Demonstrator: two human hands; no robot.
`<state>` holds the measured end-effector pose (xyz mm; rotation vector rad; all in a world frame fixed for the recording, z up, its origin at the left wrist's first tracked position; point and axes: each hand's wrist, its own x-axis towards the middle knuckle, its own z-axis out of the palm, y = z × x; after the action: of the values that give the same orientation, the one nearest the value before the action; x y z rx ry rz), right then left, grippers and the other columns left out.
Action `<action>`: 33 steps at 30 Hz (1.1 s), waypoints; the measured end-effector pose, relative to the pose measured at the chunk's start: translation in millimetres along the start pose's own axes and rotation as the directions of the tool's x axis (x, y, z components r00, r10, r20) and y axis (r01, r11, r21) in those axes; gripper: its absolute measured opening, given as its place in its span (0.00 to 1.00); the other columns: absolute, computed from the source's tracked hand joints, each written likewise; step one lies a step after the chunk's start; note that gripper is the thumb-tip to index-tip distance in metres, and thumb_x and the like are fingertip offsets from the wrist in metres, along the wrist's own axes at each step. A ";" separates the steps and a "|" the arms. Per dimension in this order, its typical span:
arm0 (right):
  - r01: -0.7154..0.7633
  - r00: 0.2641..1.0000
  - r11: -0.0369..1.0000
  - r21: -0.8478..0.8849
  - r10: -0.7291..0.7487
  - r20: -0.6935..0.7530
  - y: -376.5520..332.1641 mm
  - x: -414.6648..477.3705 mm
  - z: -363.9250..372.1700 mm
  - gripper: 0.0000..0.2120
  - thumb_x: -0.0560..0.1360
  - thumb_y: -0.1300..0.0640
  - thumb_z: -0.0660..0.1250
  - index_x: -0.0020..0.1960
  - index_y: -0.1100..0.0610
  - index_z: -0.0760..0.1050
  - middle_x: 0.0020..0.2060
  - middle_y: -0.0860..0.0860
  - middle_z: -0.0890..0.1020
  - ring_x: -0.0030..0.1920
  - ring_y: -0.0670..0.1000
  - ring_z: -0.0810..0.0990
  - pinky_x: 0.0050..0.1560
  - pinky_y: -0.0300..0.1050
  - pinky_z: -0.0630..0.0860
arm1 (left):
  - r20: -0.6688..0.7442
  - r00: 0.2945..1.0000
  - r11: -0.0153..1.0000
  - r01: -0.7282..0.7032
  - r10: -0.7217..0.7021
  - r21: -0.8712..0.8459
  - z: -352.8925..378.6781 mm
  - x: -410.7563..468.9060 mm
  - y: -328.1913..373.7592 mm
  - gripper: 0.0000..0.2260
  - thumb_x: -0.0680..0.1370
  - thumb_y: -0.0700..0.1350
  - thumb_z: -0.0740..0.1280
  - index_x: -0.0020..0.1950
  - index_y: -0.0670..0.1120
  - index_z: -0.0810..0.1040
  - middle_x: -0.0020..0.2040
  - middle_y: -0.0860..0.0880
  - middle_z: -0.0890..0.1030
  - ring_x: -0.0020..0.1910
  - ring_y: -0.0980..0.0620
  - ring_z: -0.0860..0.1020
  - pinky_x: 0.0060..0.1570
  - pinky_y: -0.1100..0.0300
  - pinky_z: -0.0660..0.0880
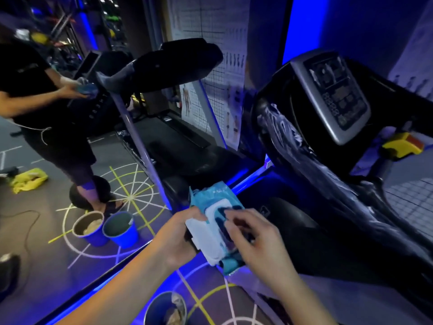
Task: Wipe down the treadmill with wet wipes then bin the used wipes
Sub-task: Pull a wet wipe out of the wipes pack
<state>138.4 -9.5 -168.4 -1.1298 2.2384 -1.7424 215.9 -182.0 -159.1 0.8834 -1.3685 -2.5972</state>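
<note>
**Wipes pack held open beside the foamy treadmill**

The left hand [180, 235] has its grip curled round the near end of the wet wipes pack [210, 198], holding it in the air over the blue-lit edge of the treadmill [304, 231]. The pack's white lid [199, 233] is flipped open toward the left hand. The right hand [255, 240] lies over the pack with its fingertips [230, 218] bent into the dark opening. Blur hides whether that grip has pinched a wipe, so I cannot tell.

White foam streaks [278, 123] smear the treadmill's dark housing just left of its grey console [337, 97].

On the floor to the left stand two blue bins [96, 239] touching each other, one with crumpled wipes inside. A third bin [153, 308] sits at the bottom edge of the view. A yellow cloth [28, 180] lies farther left. A second person [30, 90] stands at another treadmill [178, 59].
</note>
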 end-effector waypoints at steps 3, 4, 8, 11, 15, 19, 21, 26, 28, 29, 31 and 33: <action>-0.007 1.000 0.979 -0.203 0.005 -0.010 4.8 21.4 14.4 0.14 0.76 0.57 0.74 0.61 0.52 0.81 0.51 0.43 0.78 0.48 0.39 0.80 0.51 0.28 0.73 | 0.010 1.000 0.999 0.028 -0.028 0.016 -0.3 16.4 6.5 0.05 0.70 0.38 0.68 0.43 0.36 0.80 0.41 0.39 0.76 0.32 0.45 0.77 0.33 0.59 0.74; -0.022 0.999 0.967 -0.253 0.011 -0.046 5.8 26.1 19.7 0.15 0.76 0.57 0.74 0.62 0.52 0.81 0.50 0.44 0.77 0.47 0.39 0.79 0.50 0.26 0.72 | 0.017 1.000 0.999 0.005 -0.006 0.032 -2.6 26.0 4.9 0.11 0.76 0.36 0.63 0.34 0.38 0.80 0.34 0.41 0.76 0.27 0.48 0.76 0.28 0.62 0.73; -0.187 0.957 0.943 -0.275 0.111 -0.267 5.3 39.7 31.1 0.08 0.73 0.57 0.76 0.51 0.53 0.83 0.45 0.46 0.76 0.41 0.43 0.79 0.45 0.28 0.71 | 0.031 0.999 0.999 0.006 -0.007 0.040 -5.8 37.3 8.5 0.11 0.77 0.36 0.62 0.34 0.40 0.73 0.31 0.43 0.71 0.25 0.48 0.72 0.27 0.61 0.67; -0.221 0.949 0.898 -0.380 0.109 -0.294 2.0 44.6 39.6 0.07 0.72 0.53 0.74 0.47 0.55 0.80 0.44 0.48 0.75 0.42 0.49 0.78 0.46 0.40 0.74 | 0.037 0.999 0.999 -0.027 0.026 0.038 -14.1 43.9 15.5 0.04 0.73 0.39 0.64 0.43 0.40 0.78 0.40 0.40 0.74 0.32 0.44 0.73 0.31 0.57 0.66; -0.268 0.949 0.873 -0.407 0.168 -0.266 -2.3 47.9 48.1 0.09 0.73 0.52 0.73 0.47 0.56 0.79 0.47 0.50 0.74 0.48 0.51 0.76 0.53 0.42 0.75 | 0.098 0.994 0.999 0.041 -0.042 0.008 -19.7 48.6 22.5 0.16 0.68 0.42 0.68 0.55 0.41 0.77 0.49 0.39 0.72 0.37 0.42 0.72 0.34 0.53 0.65; -0.327 0.926 0.882 -0.340 0.226 -0.304 -5.4 46.4 46.0 0.03 0.72 0.61 0.69 0.44 0.54 0.79 0.44 0.47 0.77 0.42 0.46 0.79 0.47 0.41 0.76 | 0.159 0.986 0.998 0.052 -0.057 0.035 -16.0 44.9 23.5 0.17 0.67 0.41 0.68 0.55 0.38 0.80 0.47 0.38 0.78 0.35 0.42 0.75 0.36 0.51 0.67; -0.330 0.892 0.914 -0.235 0.221 -0.394 -5.4 43.5 37.5 0.06 0.73 0.62 0.70 0.43 0.53 0.77 0.39 0.45 0.81 0.40 0.44 0.80 0.44 0.39 0.77 | 0.212 0.977 1.000 0.012 -0.010 -0.010 -11.7 40.7 25.1 0.25 0.64 0.44 0.75 0.59 0.36 0.83 0.53 0.39 0.84 0.42 0.41 0.81 0.42 0.50 0.73; -0.169 0.891 0.964 -0.206 0.060 -0.451 -9.1 52.3 5.6 0.06 0.76 0.65 0.70 0.46 0.55 0.79 0.41 0.45 0.85 0.42 0.39 0.83 0.45 0.36 0.79 | 0.337 0.941 0.976 0.106 -0.037 -0.188 -20.6 35.0 38.1 0.43 0.69 0.75 0.71 0.68 0.40 0.82 0.71 0.36 0.79 0.67 0.33 0.80 0.62 0.31 0.76; -0.092 0.938 0.976 -0.200 0.018 -0.345 -16.3 57.3 -3.9 0.05 0.78 0.64 0.70 0.48 0.55 0.80 0.46 0.43 0.86 0.47 0.39 0.84 0.50 0.37 0.79 | 0.320 0.938 0.963 0.199 -0.133 -0.181 -30.1 43.6 47.8 0.44 0.74 0.76 0.61 0.68 0.38 0.82 0.70 0.35 0.79 0.66 0.31 0.80 0.61 0.31 0.77; -0.065 0.958 0.983 -0.171 0.014 -0.286 -20.8 58.9 -7.4 0.03 0.79 0.63 0.70 0.48 0.56 0.80 0.48 0.43 0.86 0.49 0.40 0.84 0.52 0.37 0.79 | 0.290 0.940 0.965 0.225 -0.179 -0.136 -33.8 48.8 52.7 0.45 0.74 0.76 0.61 0.70 0.38 0.81 0.71 0.35 0.79 0.67 0.32 0.80 0.65 0.34 0.75; -0.030 0.980 0.988 -0.151 0.000 -0.199 -26.4 63.4 -11.5 0.02 0.78 0.60 0.71 0.47 0.56 0.80 0.48 0.43 0.85 0.48 0.42 0.84 0.52 0.37 0.79 | 0.264 0.937 0.968 0.249 -0.229 -0.044 -36.0 53.0 59.0 0.46 0.73 0.73 0.66 0.74 0.37 0.77 0.72 0.35 0.77 0.70 0.34 0.78 0.71 0.38 0.72; -0.002 0.990 0.972 -0.235 -0.032 -0.139 -28.0 69.8 -12.0 0.03 0.77 0.59 0.72 0.45 0.54 0.80 0.45 0.45 0.83 0.45 0.44 0.83 0.48 0.36 0.76 | 0.254 0.940 0.973 0.206 -0.228 0.107 -33.5 53.2 60.4 0.41 0.71 0.70 0.71 0.69 0.37 0.79 0.70 0.35 0.79 0.66 0.35 0.80 0.66 0.41 0.75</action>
<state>95.9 -43.3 -115.0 -1.0967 2.5854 -1.6449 177.5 -259.9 -150.9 0.7562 -1.5266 -2.9383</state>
